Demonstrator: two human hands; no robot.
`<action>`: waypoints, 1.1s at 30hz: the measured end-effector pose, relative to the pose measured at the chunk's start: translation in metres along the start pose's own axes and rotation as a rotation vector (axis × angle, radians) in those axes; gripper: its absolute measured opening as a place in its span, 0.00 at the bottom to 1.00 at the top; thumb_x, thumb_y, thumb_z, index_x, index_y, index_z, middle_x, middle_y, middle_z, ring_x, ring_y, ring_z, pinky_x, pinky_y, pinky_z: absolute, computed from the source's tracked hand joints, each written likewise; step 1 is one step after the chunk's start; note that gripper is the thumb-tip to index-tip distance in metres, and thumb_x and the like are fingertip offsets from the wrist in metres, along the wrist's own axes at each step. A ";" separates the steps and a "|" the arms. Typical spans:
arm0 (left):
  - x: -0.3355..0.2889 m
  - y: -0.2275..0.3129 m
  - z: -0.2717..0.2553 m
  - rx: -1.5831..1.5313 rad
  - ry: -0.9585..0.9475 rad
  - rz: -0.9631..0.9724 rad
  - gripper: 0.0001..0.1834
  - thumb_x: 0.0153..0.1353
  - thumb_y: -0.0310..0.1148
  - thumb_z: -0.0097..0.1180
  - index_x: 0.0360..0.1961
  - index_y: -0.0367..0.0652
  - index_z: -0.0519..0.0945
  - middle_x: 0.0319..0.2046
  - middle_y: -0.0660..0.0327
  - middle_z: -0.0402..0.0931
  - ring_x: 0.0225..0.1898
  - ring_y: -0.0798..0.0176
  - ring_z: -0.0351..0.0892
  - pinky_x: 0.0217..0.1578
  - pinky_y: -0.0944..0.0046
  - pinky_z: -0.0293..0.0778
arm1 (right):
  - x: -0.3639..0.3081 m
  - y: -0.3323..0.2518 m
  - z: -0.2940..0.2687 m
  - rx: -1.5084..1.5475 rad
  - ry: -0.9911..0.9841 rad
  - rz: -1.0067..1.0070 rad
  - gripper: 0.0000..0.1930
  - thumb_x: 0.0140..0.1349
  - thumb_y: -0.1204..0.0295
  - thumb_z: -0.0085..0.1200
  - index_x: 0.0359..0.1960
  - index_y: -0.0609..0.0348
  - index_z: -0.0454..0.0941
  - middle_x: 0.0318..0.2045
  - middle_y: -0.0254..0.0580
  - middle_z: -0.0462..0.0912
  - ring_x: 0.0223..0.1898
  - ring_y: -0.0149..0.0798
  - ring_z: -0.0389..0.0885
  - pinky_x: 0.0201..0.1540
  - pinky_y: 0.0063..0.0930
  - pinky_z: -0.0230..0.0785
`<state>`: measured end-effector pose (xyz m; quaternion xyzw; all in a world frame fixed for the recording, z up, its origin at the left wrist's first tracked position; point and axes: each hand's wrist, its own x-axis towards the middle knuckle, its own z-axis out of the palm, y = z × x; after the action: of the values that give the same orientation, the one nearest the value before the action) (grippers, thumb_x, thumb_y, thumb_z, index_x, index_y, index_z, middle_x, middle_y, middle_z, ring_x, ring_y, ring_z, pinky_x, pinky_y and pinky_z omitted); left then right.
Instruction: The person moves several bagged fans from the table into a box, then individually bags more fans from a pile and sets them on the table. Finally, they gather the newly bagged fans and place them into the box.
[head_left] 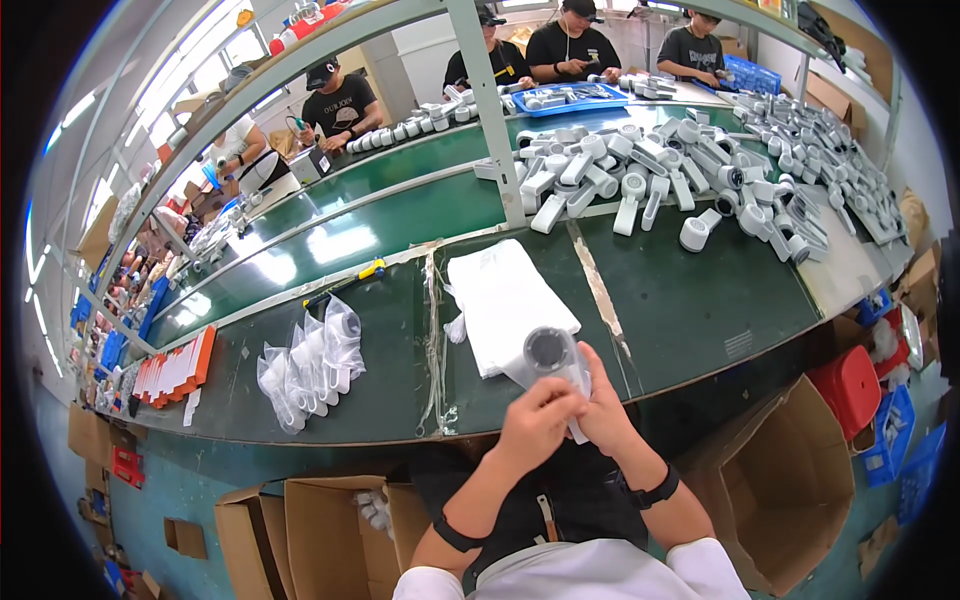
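Both forearms come up from the lower edge in short white sleeves and lean toward each other, the left one slanting up to the right and the right one up to the left, so that the hands meet in front of the body at the near edge of the dark green table (pixel 700 300). Each wrist wears a black band (pixel 458 535). The left hand (pixel 540 425) is nearly closed, its back turned up and its fingers curled in so that the fingertips pinch at the handle of a white gadget (pixel 547 350). The right hand (pixel 606 410) is partly open, cupped along the other side of the handle, with a finger stretched up and away from the body. The gadget stands between the two hands, its round grey head pointing away from the person and the tip of its handle showing below the fingers; clear plastic shows beside the head, though how far it covers the gadget I cannot tell. The head lies in front of the near end of a stack of white bags (pixel 505 290). To the left on the table, a row of gadgets in clear bags (pixel 312 365) lies overlapping, with a yellow-and-black tool (pixel 345 283) just beyond. Farther right, a big heap of bare white gadgets (pixel 640 165) spreads over the table.
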<state>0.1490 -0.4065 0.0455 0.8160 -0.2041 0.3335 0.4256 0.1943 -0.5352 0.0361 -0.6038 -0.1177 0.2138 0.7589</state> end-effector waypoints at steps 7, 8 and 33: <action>-0.032 0.016 -0.006 -0.705 -0.142 -0.419 0.06 0.66 0.25 0.55 0.42 0.36 0.79 0.38 0.58 0.75 0.28 0.68 0.77 0.31 0.68 0.78 | 0.010 0.010 -0.007 0.222 0.042 -0.161 0.26 0.67 0.75 0.49 0.66 0.55 0.58 0.50 0.40 0.75 0.47 0.30 0.76 0.50 0.24 0.70; -0.037 0.007 -0.004 -0.706 -0.140 -0.419 0.06 0.66 0.25 0.55 0.42 0.36 0.79 0.38 0.58 0.75 0.28 0.68 0.77 0.31 0.68 0.78 | 0.011 0.011 -0.008 0.278 0.055 -0.117 0.21 0.69 0.72 0.48 0.63 0.55 0.64 0.48 0.39 0.77 0.46 0.29 0.76 0.49 0.24 0.70; -0.101 0.006 -0.226 -0.312 1.089 -0.718 0.15 0.62 0.22 0.57 0.49 0.34 0.74 0.43 0.54 0.79 0.37 0.60 0.83 0.26 0.65 0.84 | 0.014 0.035 0.017 -0.520 -0.138 -0.365 0.08 0.60 0.73 0.62 0.36 0.66 0.82 0.23 0.37 0.81 0.22 0.25 0.74 0.27 0.20 0.67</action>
<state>-0.0086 -0.2170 0.0709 0.4776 0.2782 0.5018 0.6654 0.1929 -0.5076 0.0057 -0.7303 -0.3258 0.0774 0.5954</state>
